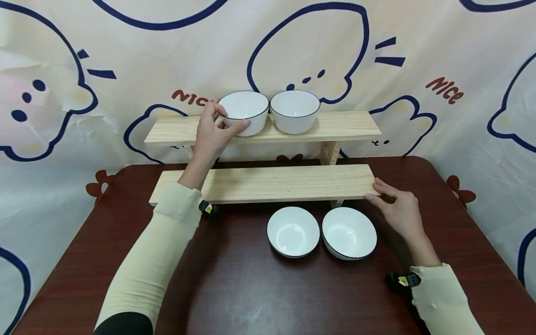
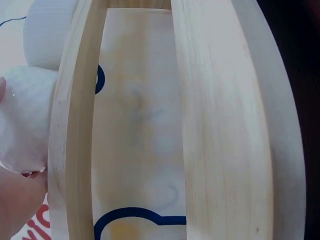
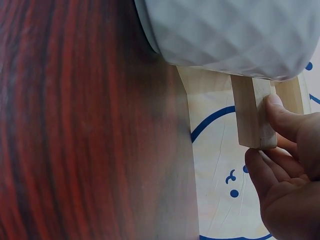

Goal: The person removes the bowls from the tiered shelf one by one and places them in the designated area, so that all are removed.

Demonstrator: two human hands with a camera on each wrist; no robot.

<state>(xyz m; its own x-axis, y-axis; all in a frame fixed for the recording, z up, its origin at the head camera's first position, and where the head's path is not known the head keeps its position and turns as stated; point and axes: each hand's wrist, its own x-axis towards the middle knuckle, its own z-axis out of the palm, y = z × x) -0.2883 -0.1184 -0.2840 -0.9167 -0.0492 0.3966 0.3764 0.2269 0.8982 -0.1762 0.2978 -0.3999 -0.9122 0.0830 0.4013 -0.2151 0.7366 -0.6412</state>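
Note:
On the upper board of a two-tier wooden shelf (image 1: 347,124) stand two white bowls with dark rims, side by side. My left hand (image 1: 211,132) grips the left bowl (image 1: 244,106), thumb at its front and fingers at its left rim. The right bowl (image 1: 295,111) is close beside it. My right hand (image 1: 398,209) pinches the right end of the lower board (image 1: 268,184); the right wrist view shows the thumb and fingers on that board end (image 3: 255,115). In the left wrist view only part of the hand (image 2: 20,200) shows by the bowl (image 2: 27,120).
Two more white bowls, a left one (image 1: 293,231) and a right one (image 1: 349,232), sit on the dark brown table (image 1: 251,293) in front of the shelf. Behind the shelf hangs a patterned cloth (image 1: 201,56) with cartoon outlines.

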